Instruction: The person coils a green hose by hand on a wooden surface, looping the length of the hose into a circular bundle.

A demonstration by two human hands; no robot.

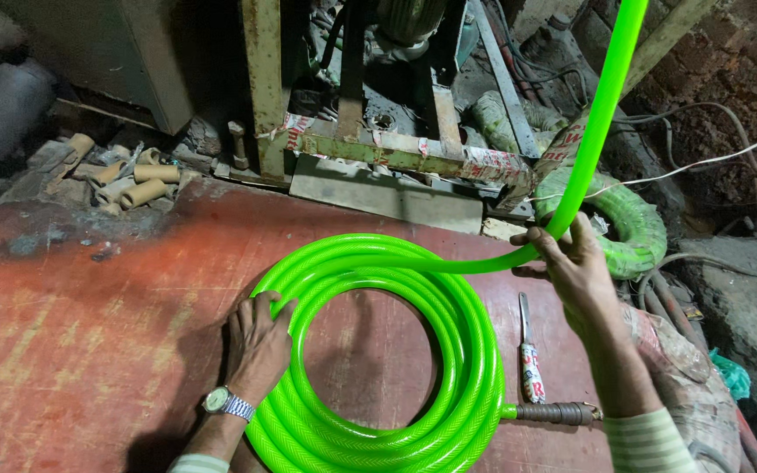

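Observation:
A bright green hose coil (449, 350) lies flat on a red worn tabletop (89, 333). My left hand (256, 342), with a wristwatch on the wrist, presses down on the coil's left side, fingers spread over the loops. My right hand (571, 263) grips the free length of green hose (602, 105), which rises steeply to the upper right and out of view. A dark metal fitting (554, 412) sticks out of the coil at its lower right.
A knife with a taped handle (529, 350) lies right of the coil. A wrapped green hose bundle (637, 228) sits at the table's far right. A rusty metal machine frame (378, 144) stands behind, with cardboard tubes (137, 180) at back left and loose wires (711, 166).

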